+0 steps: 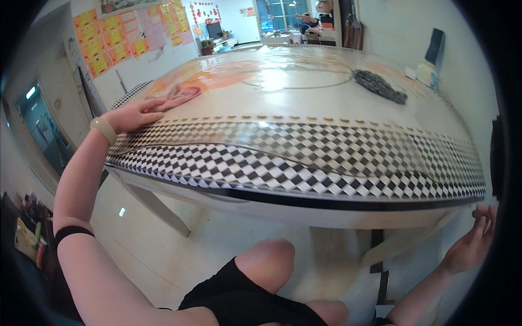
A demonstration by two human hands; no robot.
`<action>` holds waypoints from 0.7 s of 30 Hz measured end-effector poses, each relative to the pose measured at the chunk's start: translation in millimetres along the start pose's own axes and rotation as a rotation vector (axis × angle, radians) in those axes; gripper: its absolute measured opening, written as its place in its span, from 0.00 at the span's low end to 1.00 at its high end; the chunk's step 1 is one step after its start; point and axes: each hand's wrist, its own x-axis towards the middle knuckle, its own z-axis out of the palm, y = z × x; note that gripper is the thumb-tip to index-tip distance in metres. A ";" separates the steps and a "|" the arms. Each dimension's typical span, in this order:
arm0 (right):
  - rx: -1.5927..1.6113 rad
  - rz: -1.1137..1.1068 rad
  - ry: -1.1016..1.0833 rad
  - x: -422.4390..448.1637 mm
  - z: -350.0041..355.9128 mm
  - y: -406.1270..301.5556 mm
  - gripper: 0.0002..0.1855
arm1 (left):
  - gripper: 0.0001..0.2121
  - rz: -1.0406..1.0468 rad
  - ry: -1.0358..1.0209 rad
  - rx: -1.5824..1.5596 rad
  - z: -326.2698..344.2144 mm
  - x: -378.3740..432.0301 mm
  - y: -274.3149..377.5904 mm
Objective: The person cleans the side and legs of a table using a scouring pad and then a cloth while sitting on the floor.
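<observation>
My left hand (134, 115) rests palm down at the left side of the table (277, 106), its fingers at the near end of a crumpled pink cloth (179, 97). Whether the fingers grip the cloth or only touch it is not clear. A cream bangle (104, 131) circles that wrist. My right hand (473, 244) is low at the right rim of view, just below the table's right corner, fingers loosely bent and nothing seen in them. A clear cover (265, 134) with a wavy edge lies over the table's black-and-white checked border (261, 167).
A dark grey crumpled cloth (379, 86) lies on the table's far right. Beyond it, a cream container (426, 74) stands by the wall. Table legs (159, 208) and my bent knee (269, 261) are below. A cluttered dark surface (34, 236) is at lower left.
</observation>
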 end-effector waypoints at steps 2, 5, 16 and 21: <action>-0.047 0.064 -0.017 -1.1 -24.4 -9.5 0.20 | 0.19 0.102 -0.025 -0.039 24.5 21.2 -6.0; 0.032 0.226 0.050 -39.2 -39.0 23.9 0.16 | 0.14 0.200 -0.051 -0.325 38.9 5.7 48.4; 0.587 0.806 -0.749 -196.8 9.0 34.0 0.21 | 0.24 0.762 0.316 -0.657 219.1 -150.3 236.6; 1.114 1.189 -0.649 -283.5 25.8 40.7 0.24 | 0.12 0.702 -0.718 -0.868 372.0 -130.5 285.5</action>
